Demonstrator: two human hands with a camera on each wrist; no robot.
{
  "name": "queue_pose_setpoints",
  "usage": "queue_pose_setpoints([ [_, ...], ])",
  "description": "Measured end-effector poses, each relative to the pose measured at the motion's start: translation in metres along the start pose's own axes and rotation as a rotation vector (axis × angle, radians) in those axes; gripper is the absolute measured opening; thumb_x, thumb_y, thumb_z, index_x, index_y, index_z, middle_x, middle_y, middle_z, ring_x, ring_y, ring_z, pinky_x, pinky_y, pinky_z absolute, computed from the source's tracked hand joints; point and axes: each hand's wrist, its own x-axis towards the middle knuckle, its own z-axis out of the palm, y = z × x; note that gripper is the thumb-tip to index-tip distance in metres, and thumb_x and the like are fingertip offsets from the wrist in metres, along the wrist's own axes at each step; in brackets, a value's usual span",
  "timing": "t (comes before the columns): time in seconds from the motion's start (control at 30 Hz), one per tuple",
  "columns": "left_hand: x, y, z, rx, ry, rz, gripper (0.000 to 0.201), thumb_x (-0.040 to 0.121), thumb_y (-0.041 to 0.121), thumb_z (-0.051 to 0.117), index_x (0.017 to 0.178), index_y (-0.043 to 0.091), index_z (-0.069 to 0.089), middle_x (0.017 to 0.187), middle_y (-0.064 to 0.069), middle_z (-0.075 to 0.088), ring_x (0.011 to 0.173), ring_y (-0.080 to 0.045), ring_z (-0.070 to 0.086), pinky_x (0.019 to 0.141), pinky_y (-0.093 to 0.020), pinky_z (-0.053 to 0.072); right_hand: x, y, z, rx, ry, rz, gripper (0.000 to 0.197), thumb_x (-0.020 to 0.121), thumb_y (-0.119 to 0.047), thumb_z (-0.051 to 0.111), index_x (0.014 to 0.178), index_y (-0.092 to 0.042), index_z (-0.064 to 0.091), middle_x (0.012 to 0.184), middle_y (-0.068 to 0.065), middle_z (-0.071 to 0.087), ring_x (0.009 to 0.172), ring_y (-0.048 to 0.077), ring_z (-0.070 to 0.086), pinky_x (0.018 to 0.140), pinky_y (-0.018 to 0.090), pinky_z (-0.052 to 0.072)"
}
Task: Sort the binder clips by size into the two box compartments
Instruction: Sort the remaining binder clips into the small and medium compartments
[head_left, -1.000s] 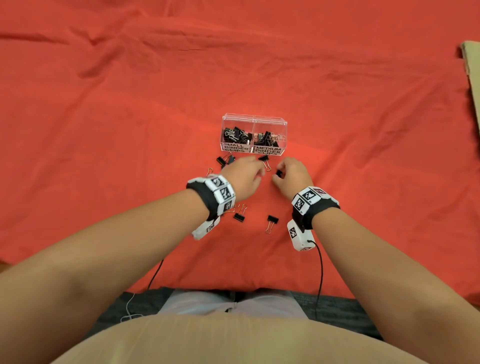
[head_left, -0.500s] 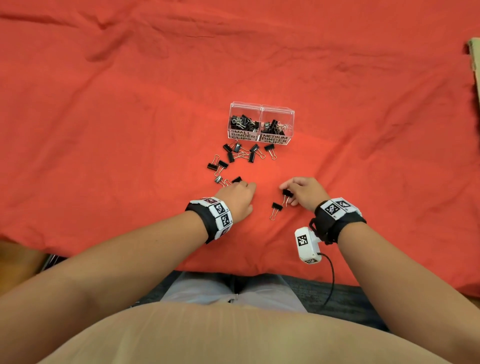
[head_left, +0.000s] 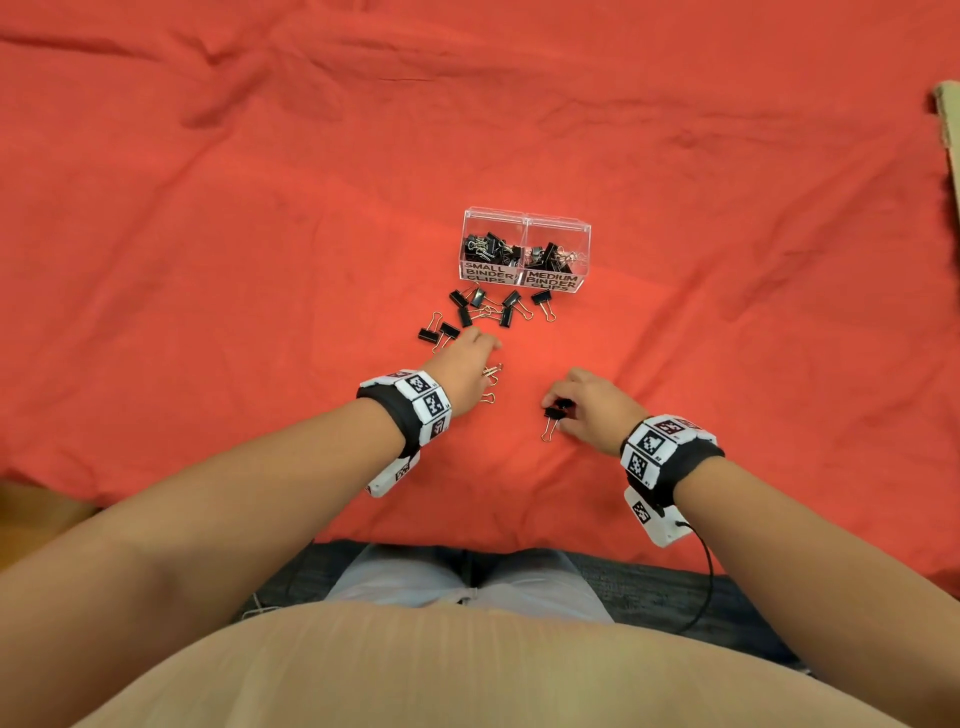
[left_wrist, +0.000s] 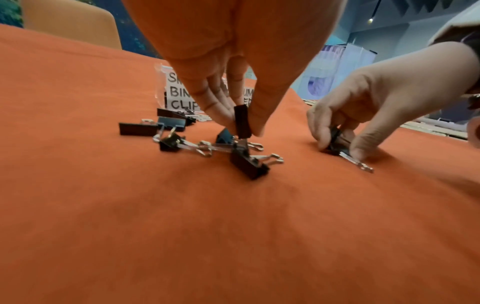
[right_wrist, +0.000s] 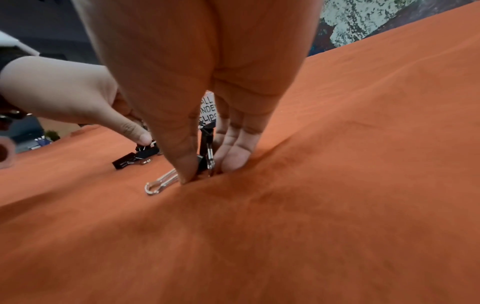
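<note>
The clear two-compartment box (head_left: 525, 224) stands mid-cloth, labelled SMALL BINDER CLIPS on the left and MEDIUM BINDER CLIPS on the right, with black clips in both. Several loose clips (head_left: 470, 306) lie in front of it. My left hand (head_left: 475, 353) (left_wrist: 241, 126) pinches a black binder clip (left_wrist: 242, 121) between thumb and fingers, just above another clip (left_wrist: 248, 164) on the cloth. My right hand (head_left: 558, 405) (right_wrist: 207, 168) pinches a black clip (right_wrist: 206, 142) held upright. Its thumb presses on a second clip whose silver handle (right_wrist: 161, 184) sticks out.
A wrinkled red cloth (head_left: 260, 208) covers the whole table. Two clips (head_left: 439, 332) lie left of my left hand. A cardboard edge (head_left: 948, 130) shows at the far right. The cloth's near edge runs just in front of my lap.
Both hands have drawn back from the box toward me. The left hand has taken hold of a clip. The right hand, still holding its clip, has come down onto another.
</note>
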Motion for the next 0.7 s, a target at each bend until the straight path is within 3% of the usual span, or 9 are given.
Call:
queue_pose_setpoints([
  [0.1, 0.007, -0.003, -0.010, 0.130, -0.056, 0.004, 0.048, 0.089, 0.003, 0.055, 0.135, 0.007, 0.043, 0.128, -0.013, 0.040, 0.104, -0.033, 0.056, 0.091, -0.041, 0.048, 0.000, 0.001, -0.002, 0.004, 0.006, -0.034, 0.023, 0.073, -0.005, 0.066, 0.095, -0.010, 0.062, 0.089, -0.001, 0.052, 0.066, 0.007, 0.044, 0.071, 0.023, 0.038],
  [0.2, 0.011, -0.006, -0.015, 0.244, -0.112, 0.015, 0.047, 0.084, -0.005, 0.054, 0.130, 0.002, 0.044, 0.122, -0.016, 0.038, 0.090, -0.034, 0.058, 0.083, -0.044, 0.052, 0.002, 0.001, -0.007, 0.083, -0.002, 0.048, 0.020, 0.070, -0.008, 0.073, 0.081, -0.016, 0.058, 0.073, -0.008, 0.054, 0.059, -0.003, 0.043, 0.062, 0.020, 0.035],
  [0.27, 0.012, -0.008, -0.015, 0.261, -0.131, 0.009, 0.043, 0.083, -0.006, 0.054, 0.125, 0.003, 0.045, 0.116, -0.013, 0.038, 0.085, -0.032, 0.058, 0.079, -0.046, 0.054, 0.003, 0.001, -0.013, 0.117, -0.020, 0.116, 0.023, 0.069, -0.012, 0.077, 0.077, -0.020, 0.057, 0.067, -0.012, 0.054, 0.057, 0.000, 0.046, 0.056, 0.017, 0.036],
  [0.33, 0.013, -0.009, -0.014, 0.291, -0.122, 0.029, 0.044, 0.082, -0.007, 0.056, 0.123, 0.004, 0.048, 0.113, -0.013, 0.039, 0.083, -0.031, 0.058, 0.076, -0.046, 0.054, 0.008, 0.000, -0.022, 0.191, -0.022, 0.153, 0.023, 0.069, -0.012, 0.078, 0.075, -0.018, 0.057, 0.064, -0.010, 0.056, 0.055, 0.007, 0.050, 0.056, 0.022, 0.039],
  [0.4, 0.013, -0.009, -0.014, 0.329, -0.105, 0.052, 0.038, 0.081, -0.006, 0.057, 0.117, 0.004, 0.052, 0.111, -0.014, 0.040, 0.081, -0.031, 0.057, 0.070, -0.045, 0.054, 0.017, -0.002, -0.038, 0.256, 0.074, 0.171, 0.022, 0.070, -0.011, 0.078, 0.076, -0.016, 0.057, 0.063, -0.007, 0.057, 0.055, 0.010, 0.051, 0.057, 0.025, 0.040],
  [0.47, 0.013, -0.009, -0.015, 0.340, -0.085, 0.058, 0.030, 0.082, -0.005, 0.056, 0.110, 0.005, 0.051, 0.109, -0.013, 0.042, 0.080, -0.031, 0.057, 0.063, -0.042, 0.051, 0.032, -0.006, -0.060, 0.287, 0.222, 0.182, 0.020, 0.073, -0.010, 0.075, 0.079, -0.015, 0.056, 0.066, -0.009, 0.056, 0.058, 0.008, 0.050, 0.054, 0.020, 0.040],
  [0.6, 0.017, -0.011, -0.015, 0.254, -0.080, 0.056, 0.026, 0.084, -0.003, 0.057, 0.108, 0.005, 0.050, 0.112, -0.013, 0.047, 0.091, -0.033, 0.058, 0.076, -0.047, 0.051, 0.067, -0.015, -0.103, 0.256, 0.420, 0.156, 0.020, 0.078, -0.009, 0.070, 0.082, -0.017, 0.052, 0.081, -0.003, 0.060, 0.070, 0.010, 0.055, 0.058, 0.014, 0.040],
  [0.7, 0.020, -0.011, -0.019, 0.154, -0.095, 0.007, 0.023, 0.087, 0.005, 0.059, 0.109, 0.008, 0.052, 0.114, -0.012, 0.055, 0.100, -0.031, 0.057, 0.085, -0.043, 0.049, 0.091, -0.020, -0.119, 0.162, 0.451, 0.152, 0.018, 0.079, -0.008, 0.068, 0.083, -0.017, 0.053, 0.090, 0.004, 0.062, 0.076, 0.018, 0.056, 0.064, 0.025, 0.046],
])
